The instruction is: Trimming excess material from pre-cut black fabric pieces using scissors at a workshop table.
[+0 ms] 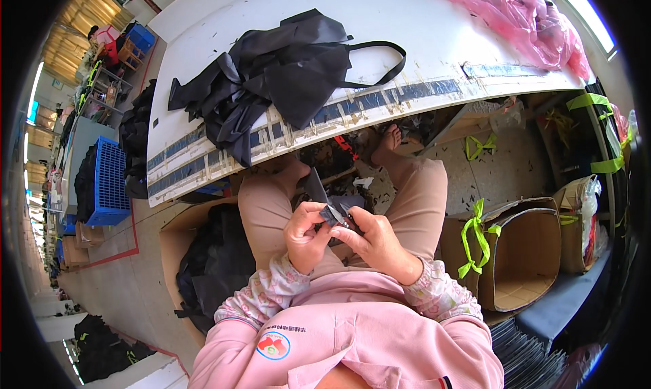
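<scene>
Over my lap, my left hand [305, 234] is closed, pinching a strip of black fabric [316, 187] that stands up above the fingers. Close against it, my right hand [380, 243] is closed around what looks like small dark-handled snips [342, 219]; a bit of shiny metal shows between the two hands, and the fingers hide most of it. The fingertips of both hands nearly meet at the fabric. On the white table ahead lies a heap of black fabric pieces [285, 70], one with a looped strap reaching right.
The white table's taped front edge [380, 103] runs above my knees. Left of my legs, a cardboard box [178, 243] holds black fabric. To the right stands an open carton [525, 253] with green ties. Pink plastic [536, 29] lies at the table's far right.
</scene>
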The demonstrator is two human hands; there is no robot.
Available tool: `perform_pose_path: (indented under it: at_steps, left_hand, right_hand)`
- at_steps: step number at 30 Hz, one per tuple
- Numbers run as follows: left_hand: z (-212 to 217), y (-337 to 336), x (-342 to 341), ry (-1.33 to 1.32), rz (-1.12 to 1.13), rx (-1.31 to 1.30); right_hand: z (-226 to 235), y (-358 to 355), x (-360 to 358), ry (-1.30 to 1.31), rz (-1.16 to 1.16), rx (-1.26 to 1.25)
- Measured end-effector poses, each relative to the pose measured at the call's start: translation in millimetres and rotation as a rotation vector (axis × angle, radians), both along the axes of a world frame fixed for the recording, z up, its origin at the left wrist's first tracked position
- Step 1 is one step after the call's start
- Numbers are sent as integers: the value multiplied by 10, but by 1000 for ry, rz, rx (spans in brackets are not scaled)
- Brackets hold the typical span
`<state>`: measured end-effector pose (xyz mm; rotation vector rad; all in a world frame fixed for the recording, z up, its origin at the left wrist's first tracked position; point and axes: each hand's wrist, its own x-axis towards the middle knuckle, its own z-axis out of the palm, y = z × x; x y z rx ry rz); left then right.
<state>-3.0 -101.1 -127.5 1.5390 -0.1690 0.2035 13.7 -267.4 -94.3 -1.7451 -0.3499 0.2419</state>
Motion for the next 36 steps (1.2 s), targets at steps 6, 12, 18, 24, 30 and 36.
perform_pose_path:
  at_steps: [6, 12, 18, 24, 30, 36]
  left_hand:
    - [-28, 2, -13, 7, 7, -6]
    - [-54, 72, 30, -47, -95, 57]
    - [-24, 65, 22, 28, -93, -6]
    - [17, 132, 86, 89, -189, -109]
    - [81, 254, 203, 308, -427, -300]
    - [21, 325, 250, 374, -533, -333]
  right_hand:
    - [5, -24, 0, 18, -3, -8]
    - [31, -49, -15, 86, 9, -4]
    - [43, -60, -25, 140, 14, 27]
    - [37, -140, -3, 281, 28, 63]
    - [39, -300, 127, 251, 185, 13]
    - [168, -387, 201, -10, 278, -269]
